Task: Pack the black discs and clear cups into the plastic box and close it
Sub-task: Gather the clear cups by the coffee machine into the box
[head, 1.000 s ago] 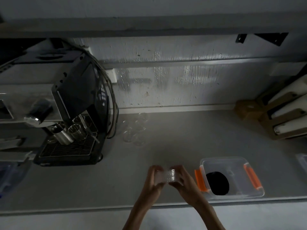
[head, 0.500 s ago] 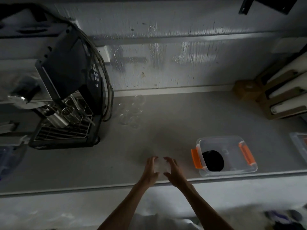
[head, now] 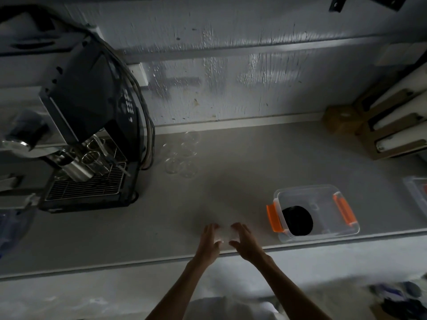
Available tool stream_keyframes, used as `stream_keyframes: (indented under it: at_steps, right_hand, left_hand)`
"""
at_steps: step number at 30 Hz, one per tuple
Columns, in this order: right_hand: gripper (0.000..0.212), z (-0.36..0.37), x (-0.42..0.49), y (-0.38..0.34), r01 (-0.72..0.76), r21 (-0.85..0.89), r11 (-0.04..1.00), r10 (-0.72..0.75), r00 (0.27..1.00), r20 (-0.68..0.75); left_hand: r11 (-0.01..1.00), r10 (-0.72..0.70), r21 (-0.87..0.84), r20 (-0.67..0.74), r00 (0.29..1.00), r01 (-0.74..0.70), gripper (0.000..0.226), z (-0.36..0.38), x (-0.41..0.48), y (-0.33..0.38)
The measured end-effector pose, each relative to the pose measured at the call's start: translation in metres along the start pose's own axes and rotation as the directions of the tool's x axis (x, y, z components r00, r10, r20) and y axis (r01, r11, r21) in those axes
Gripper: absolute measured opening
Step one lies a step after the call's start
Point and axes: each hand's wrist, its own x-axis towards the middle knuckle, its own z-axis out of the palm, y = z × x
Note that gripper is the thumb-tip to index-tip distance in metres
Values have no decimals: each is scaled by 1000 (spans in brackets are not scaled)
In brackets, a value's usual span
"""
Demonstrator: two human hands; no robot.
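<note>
Moved since a second ago: both hands, now further left of the plastic box (head: pixel 323 188). Left hand (head: pixel 209 239), right hand (head: pixel 245 241): each grip curled round the clear cups (head: pixel 223 234) between them, bottom centre, over the surface (head: pixel 231 192). Box: lidless, lower right, black disc (head: pixel 298 221) inside. Loose cups (head: pixel 182 155): upper centre.

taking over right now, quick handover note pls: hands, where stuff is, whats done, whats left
Left hand and right hand: both grip a clear stack, apparently cups, near the front edge of the counter.
Plastic box: open, to the right of the hands.
Done: black discs lie in the box's left part.
Left: put the clear stack in the box, fetch the loose clear cups beside the coffee machine, then close the box. The clear piece at the right frame edge may be the lid; cannot tell.
</note>
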Motion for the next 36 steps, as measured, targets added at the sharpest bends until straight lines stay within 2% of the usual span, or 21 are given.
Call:
stream_keyframes:
  at_steps: [3,4,5,6,7,8,9,10,11,12,14,17,20,22,24,26,27,29,31,34,36]
  right_hand:
    - [42,-8,-2,1,12,-18,1000,-11,999,35]
    - [40,-14,-3,-2,28,-9,1000,-28,999,19]
    - [37,-21,-5,-4,55,4,998,-55,998,-20]
    - [33,-29,-8,-6,92,18,996,-91,993,-73]
    - [32,-39,-12,-9,138,19,990,-134,982,-135]
    - [32,-50,-18,-9,182,-4,983,-179,962,-204]
    - [35,-64,-23,-9,222,-41,974,-225,939,-260]
    - [38,-77,-28,-8,254,-83,964,-267,913,-308]
    - [42,-91,-34,-6,280,-122,952,-305,886,-349]
    - [47,-103,-40,-2,302,-152,941,-337,862,-378]
    - [55,-129,-54,8,342,-190,920,-391,815,-427]
    - [73,-172,-72,31,342,-171,924,-382,800,-462]
    - [78,-218,-84,75,241,-108,965,-260,798,-543]
    - [82,-241,-89,114,75,-27,997,-75,787,-612]
    - [87,-259,-93,154,-81,113,990,134,783,-607]
    - [87,-273,-100,188,-156,211,965,251,782,-571]
    - [85,-280,-105,205,-163,226,960,266,778,-569]
    - [82,-292,-118,234,-176,246,953,288,776,-561]
    - [80,-302,-131,257,-191,294,937,327,779,-535]
    - [71,-307,-148,283,-256,349,901,402,796,-453]
    - [65,-303,-158,297,-309,382,871,456,796,-398]
  left_hand:
    - [998,-56,10,34,998,55,46,0,-1,3]
    - [996,-83,-29,28,996,83,45,-2,0,6]
    - [980,-133,-145,26,991,136,45,-6,1,11]
    - [909,-226,-352,38,973,224,45,-13,0,20]
    - [760,-338,-567,74,938,319,42,-20,-2,31]
    - [569,-428,-732,125,895,375,35,-27,-5,43]
    - [397,-474,-834,173,864,385,28,-33,-7,59]
    - [296,-475,-870,225,851,395,22,-38,-11,76]
    - [252,-447,-868,287,847,427,23,-42,-15,95]
    - [265,-407,-834,358,840,484,31,-41,-18,114]
    - [359,-324,-747,463,825,560,44,-27,-21,154]
    - [418,-294,-722,466,835,551,30,16,-17,212]
    - [362,-314,-758,448,837,542,14,72,6,259]
    - [422,-367,-750,373,852,510,12,113,30,278]
    - [631,-402,-634,227,887,448,23,150,57,289]
    - [888,-326,-322,61,943,328,42,170,82,293]
    - [957,-262,-115,45,964,265,53,175,95,293]
    - [961,-195,220,119,973,166,61,179,117,292]
    - [903,-183,424,221,958,75,55,176,128,295]
    - [864,-182,501,392,902,-43,52,175,130,301]
    - [861,-185,504,449,874,-77,53,177,127,301]
